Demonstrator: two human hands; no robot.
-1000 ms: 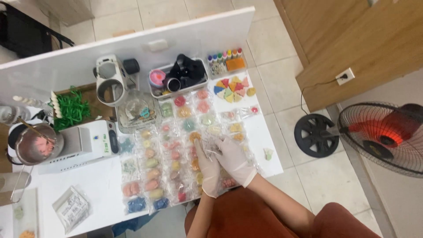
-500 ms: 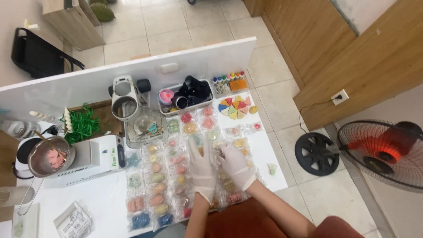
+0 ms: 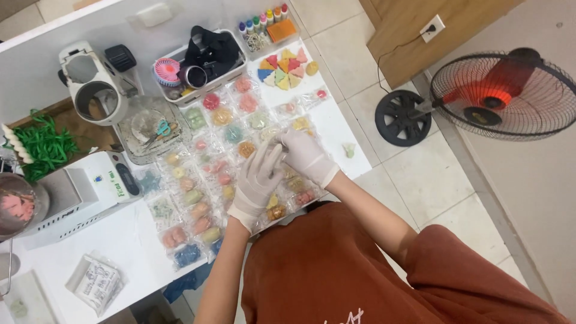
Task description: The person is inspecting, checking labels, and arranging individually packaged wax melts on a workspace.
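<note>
both hands wear pale gloves and meet over the rows of small clear packets (image 3: 222, 174) laid out on the white worktop (image 3: 129, 240); the left hand (image 3: 257, 180) lies at about 8 o'clock of the right hand (image 3: 306, 157), fingers stretched toward 1 o'clock, its grip apart and resting on the packets; the right hand's fingertips (image 3: 287, 143) are drawn together at a packet near the middle of the spread, just where the left fingertips end; whether that grip is truly clamped on the packet i cannot tell, the film being clear and small; the packets hold coloured shaped pieces, pink, orange, green and blue, and run in rows from 11 o'clock to 7 o'clock of the hands.

at 12 o'clock of the hands stands a white tray (image 3: 237, 72) holding dark items and a pink round object; at 1 o'clock lies a fan of coloured wedge-shaped pieces (image 3: 282, 67), with a row of small dye bottles (image 3: 261, 23) beyond it; at 10 o'clock sits a clear dish with scissors (image 3: 153, 127), and past it a white mixer head (image 3: 90, 84); at 9 o'clock stands a white scale (image 3: 84, 192) beside a metal bowl with pink contents (image 3: 15, 207); green ribbon (image 3: 45, 147) lies above that; a printed bag (image 3: 96, 282) lies at 8 o'clock near the worktop edge; on the tiled floor at 3 o'clock stands a black floor fan (image 3: 498, 93).
</note>
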